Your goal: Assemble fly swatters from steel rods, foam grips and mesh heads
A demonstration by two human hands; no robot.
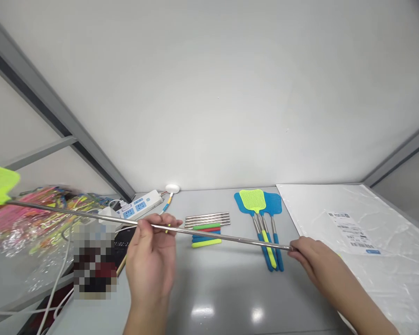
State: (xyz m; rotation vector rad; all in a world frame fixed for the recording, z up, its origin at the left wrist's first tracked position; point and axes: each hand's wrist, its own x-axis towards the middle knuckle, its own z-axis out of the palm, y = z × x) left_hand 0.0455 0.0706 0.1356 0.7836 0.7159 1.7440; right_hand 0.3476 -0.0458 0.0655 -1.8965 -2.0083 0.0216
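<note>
A fly swatter with a long extended metal rod (209, 235) spans the view above the table. Its yellow-green head (0, 183) is cut off at the left edge. My left hand (152, 246) has the rod between thumb and fingers, palm up. At the rod's right end, my right hand (309, 258) is closed around it; the very end is hidden in the fingers. Behind the rod lie several short metal rods (207, 217) and several coloured grip sleeves (206, 243), green, red, blue and yellow. Finished-looking swatters (253, 200), blue and yellow-green, lie fanned and overlapping to the right.
A white power strip (138, 205) and a round white device (172, 188) sit at the back left. Plastic-wrapped coloured items (45, 214) crowd the far left, with loose white cables below. A white labelled package (335, 204) covers the right side. A pale wall stands behind.
</note>
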